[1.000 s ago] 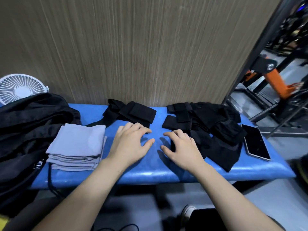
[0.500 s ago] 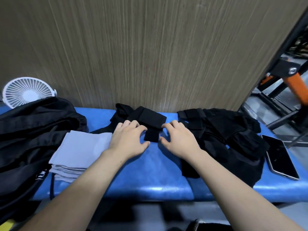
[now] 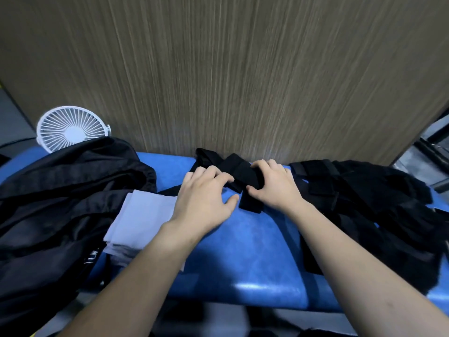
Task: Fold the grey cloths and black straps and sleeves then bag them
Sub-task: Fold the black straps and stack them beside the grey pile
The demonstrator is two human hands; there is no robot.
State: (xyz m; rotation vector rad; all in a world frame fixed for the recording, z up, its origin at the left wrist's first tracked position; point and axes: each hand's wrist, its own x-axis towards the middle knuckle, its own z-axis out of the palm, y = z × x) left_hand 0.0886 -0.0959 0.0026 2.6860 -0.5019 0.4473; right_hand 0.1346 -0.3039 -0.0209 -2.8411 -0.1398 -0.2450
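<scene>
the black strap lies at the far edge of the blue counter, between both hands: the right hand has thumb and fingers curled round it, while the left hand lays loosely bent fingers on its left end. the folded grey cloths sit under the left wrist, the black bag further left. a heap of black straps and sleeves lies right of the right hand.
</scene>
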